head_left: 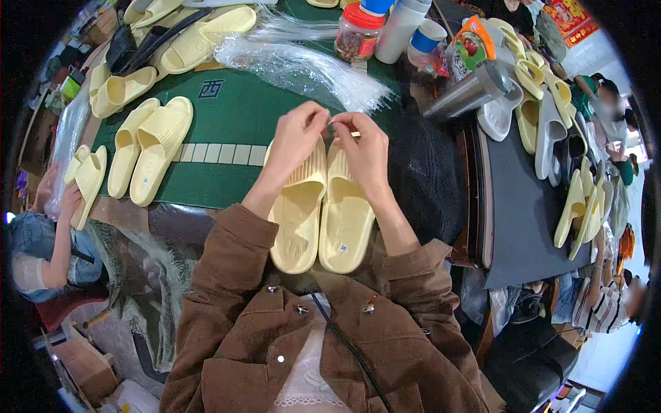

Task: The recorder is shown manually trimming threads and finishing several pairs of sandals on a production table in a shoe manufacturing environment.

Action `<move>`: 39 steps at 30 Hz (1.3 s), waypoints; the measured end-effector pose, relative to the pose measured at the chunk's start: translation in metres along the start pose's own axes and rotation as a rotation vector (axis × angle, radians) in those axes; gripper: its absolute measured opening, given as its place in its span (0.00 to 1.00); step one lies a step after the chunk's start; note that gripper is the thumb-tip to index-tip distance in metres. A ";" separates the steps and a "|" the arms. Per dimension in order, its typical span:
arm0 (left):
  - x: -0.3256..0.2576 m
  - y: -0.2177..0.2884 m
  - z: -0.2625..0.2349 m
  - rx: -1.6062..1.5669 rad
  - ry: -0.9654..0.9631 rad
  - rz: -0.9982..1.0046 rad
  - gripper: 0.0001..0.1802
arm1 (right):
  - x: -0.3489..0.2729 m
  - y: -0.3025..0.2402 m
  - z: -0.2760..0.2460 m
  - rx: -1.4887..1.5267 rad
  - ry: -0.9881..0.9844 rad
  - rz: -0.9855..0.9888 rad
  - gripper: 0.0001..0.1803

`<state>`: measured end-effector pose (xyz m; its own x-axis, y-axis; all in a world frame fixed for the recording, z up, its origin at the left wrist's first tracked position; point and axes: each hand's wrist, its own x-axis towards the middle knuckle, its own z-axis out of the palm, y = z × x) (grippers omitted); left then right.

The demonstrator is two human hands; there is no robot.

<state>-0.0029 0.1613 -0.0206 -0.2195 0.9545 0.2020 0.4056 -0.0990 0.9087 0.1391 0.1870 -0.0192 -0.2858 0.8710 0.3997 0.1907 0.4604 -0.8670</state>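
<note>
Slippers extend past the mat's near edge, bare mat to their left; count, two. Left hand, right hand: pinched closed at toes; thing gripped, cannot tell.

My left hand and right hand are close together above the toe ends of a pair of pale yellow slippers, pinching what looks like a thin clear strand. The slippers lie side by side, heels toward me, reaching past the near edge of the green desk. Beyond my hands spreads a loose bundle of clear strands, a red-lidded jar just behind it. To my left rests another yellow pair.
</note>
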 end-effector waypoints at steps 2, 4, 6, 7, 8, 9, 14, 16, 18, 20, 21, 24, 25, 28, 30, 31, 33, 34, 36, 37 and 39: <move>0.000 -0.005 -0.004 -0.175 0.063 0.039 0.09 | -0.001 -0.001 0.001 -0.002 0.009 -0.023 0.07; 0.001 -0.007 -0.004 -0.196 0.034 0.029 0.09 | -0.001 -0.002 0.001 0.057 0.017 0.035 0.06; 0.000 -0.006 -0.002 -0.165 -0.129 -0.003 0.08 | 0.001 -0.002 0.000 0.072 0.016 0.079 0.06; -0.001 -0.005 -0.001 -0.161 -0.117 0.048 0.07 | 0.001 -0.002 -0.001 0.086 0.027 0.132 0.06; -0.001 -0.004 0.000 -0.152 -0.104 0.054 0.07 | 0.001 -0.002 -0.002 0.084 0.020 0.124 0.06; -0.002 -0.003 0.000 -0.113 -0.083 0.056 0.07 | 0.002 -0.002 -0.002 0.117 0.009 0.161 0.07; -0.005 0.003 -0.002 -0.111 0.021 0.070 0.06 | 0.003 -0.001 -0.002 0.003 0.027 0.024 0.12; -0.004 0.004 -0.002 -0.130 0.165 0.037 0.06 | 0.003 0.000 -0.002 0.124 0.066 0.162 0.16; -0.005 0.006 -0.002 -0.148 0.237 0.066 0.05 | 0.003 0.001 -0.003 0.092 0.044 0.170 0.18; -0.006 0.007 -0.002 -0.144 0.304 0.048 0.05 | 0.003 0.002 -0.003 0.061 0.021 0.179 0.20; -0.006 0.007 -0.001 -0.145 0.304 0.047 0.05 | 0.003 0.003 -0.003 0.085 0.030 0.162 0.18; -0.007 0.006 0.001 -0.092 0.254 0.136 0.04 | 0.004 0.007 -0.002 0.107 0.045 0.114 0.13; -0.008 0.006 0.002 0.028 0.191 0.162 0.04 | 0.004 0.009 -0.002 0.095 0.062 0.119 0.10; -0.009 0.004 0.006 0.125 0.129 0.194 0.03 | 0.004 0.015 -0.003 0.140 0.103 0.072 0.07; -0.009 0.004 0.007 0.159 0.134 0.251 0.03 | 0.005 0.017 -0.001 0.116 0.067 0.082 0.07; -0.009 0.003 0.007 0.166 0.137 0.245 0.03 | 0.005 0.018 0.000 0.094 0.056 0.086 0.07; -0.009 0.004 0.006 0.115 0.162 0.255 0.03 | 0.004 0.019 0.001 0.125 0.047 0.072 0.07; -0.009 0.004 0.006 0.122 0.163 0.247 0.03 | 0.004 0.018 0.001 0.151 0.051 0.076 0.06; -0.009 0.004 0.006 0.084 0.191 0.248 0.03 | 0.004 0.018 0.001 0.133 0.057 0.094 0.06; -0.009 0.005 0.006 0.090 0.198 0.247 0.03 | 0.003 0.017 0.001 0.120 0.079 0.112 0.06; -0.010 0.005 0.006 0.116 0.100 0.245 0.03 | 0.003 0.016 0.000 0.124 0.062 0.119 0.06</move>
<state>0.0071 0.1527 -0.0201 -0.1864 0.8732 0.4504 0.5552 -0.2846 0.7815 0.1409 0.1972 -0.0319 -0.2085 0.9288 0.3063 0.1013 0.3320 -0.9378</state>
